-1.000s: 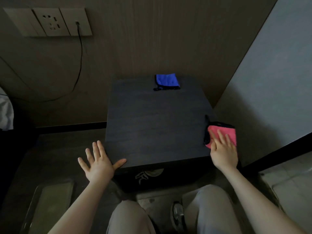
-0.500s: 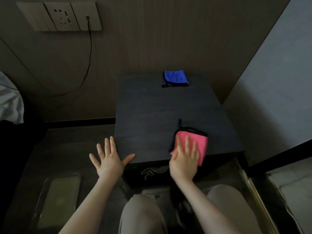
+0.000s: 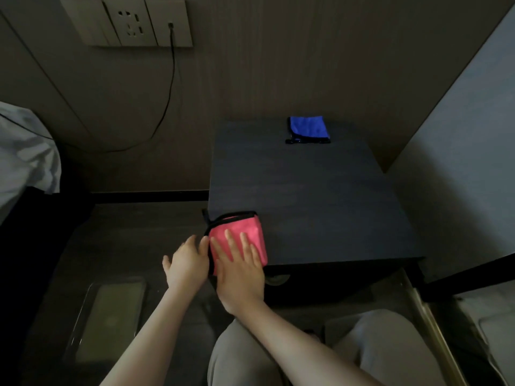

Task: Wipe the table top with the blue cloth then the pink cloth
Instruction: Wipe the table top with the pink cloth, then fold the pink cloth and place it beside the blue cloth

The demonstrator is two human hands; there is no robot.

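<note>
The small dark table (image 3: 312, 196) stands against the wall. A folded pink cloth with black trim (image 3: 245, 228) lies at its near left corner, partly over the edge. My right hand (image 3: 239, 271) presses flat on the pink cloth with fingers spread. My left hand (image 3: 186, 263) is just off the table's left edge beside the cloth, fingers apart, holding nothing. The folded blue cloth (image 3: 308, 129) lies alone at the far edge of the table, near the wall.
A wall socket panel (image 3: 131, 22) with a black cable (image 3: 167, 107) hanging from it is at upper left. White bedding (image 3: 25, 157) is at far left. A clear tray (image 3: 108, 316) lies on the floor. A grey wall (image 3: 459, 162) borders the table's right side. My knees (image 3: 362, 349) are below.
My right hand has slid the pink cloth from the table's near right corner across the front edge to the near left corner. My left hand stayed by the left corner.
</note>
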